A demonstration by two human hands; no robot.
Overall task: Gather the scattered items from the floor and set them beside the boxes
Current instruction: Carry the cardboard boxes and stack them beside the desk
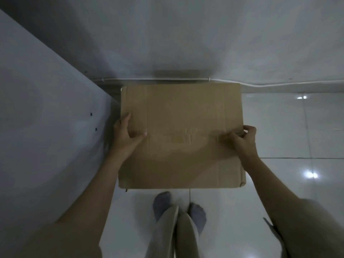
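1. Nearest the camera: two feet in grey socks (161,203), standing on the glossy white tiled floor (290,138), with light trouser legs (167,233) above them. Both feet were just short of the near edge of the box.
2. Both bare forearms reached forward and down, one along each side of the box.
3. Cardboard box (181,136): brown, flat top face toward the camera, positioned between the two hands. Faint tape marks and creases ran across the top. Whether it rested on the floor or was lifted clear could not be told from this view.
4. Left hand (125,134): gripped the left edge of the box, thumb spread across the top face, fingers curled over the side.
5. Right hand (243,135): fingers curled, clasping the right edge of the box, knuckles up.
6. To the left: a pale flat panel (46,112), slanting, close beside the left edge of the box, with two small dark holes in its face.
7. Farthest: the far edge of the box lay close to a grey-white wall (186,34). A white cable or conduit (270,84) ran along the base of that wall.
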